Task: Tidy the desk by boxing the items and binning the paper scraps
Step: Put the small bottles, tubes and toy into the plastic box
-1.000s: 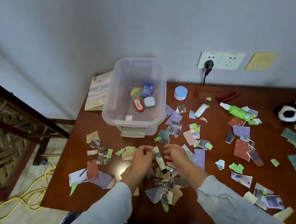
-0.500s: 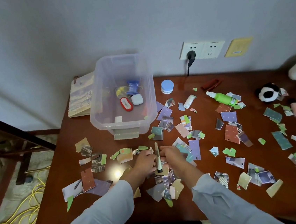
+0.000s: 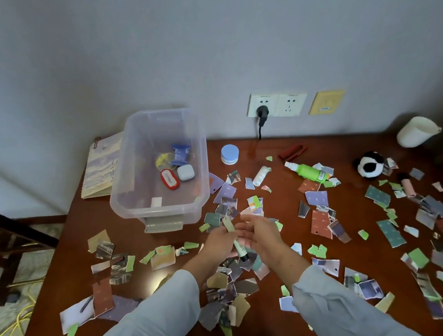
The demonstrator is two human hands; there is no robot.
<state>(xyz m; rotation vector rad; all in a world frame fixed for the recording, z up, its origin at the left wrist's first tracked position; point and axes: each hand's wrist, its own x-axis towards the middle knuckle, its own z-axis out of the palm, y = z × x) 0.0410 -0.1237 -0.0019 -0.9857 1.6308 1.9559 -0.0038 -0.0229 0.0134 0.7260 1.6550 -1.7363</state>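
Observation:
A small pale-green tube [image 3: 234,239] with a black cap pointing down is lifted over the desk's [image 3: 348,138] front middle. My left hand [image 3: 217,243] grips it around the middle. My right hand [image 3: 263,234] is beside it with relaxed, spread fingers near the cap end. The clear plastic box [image 3: 125,202] stands at the back left, just beyond my hands, and holds a blue item [image 3: 180,154], a red-and-white case [image 3: 170,179], a white case [image 3: 186,172] and a yellow disc [image 3: 162,161]. Torn paper scraps [image 3: 320,224] cover most of the desk.
Loose on the desk lie a blue-lidded jar [image 3: 230,154], a white bottle [image 3: 261,176], a green spray bottle [image 3: 309,172], a red item [image 3: 292,151], a panda plush [image 3: 369,164], a pink tube [image 3: 408,188] and a tipped white cup [image 3: 417,135]. A notebook [image 3: 100,169] leans behind the box.
Both hands have risen from the scrap pile with the tube and moved towards the box. My right hand's fingers have loosened from the tube. The view has swung right.

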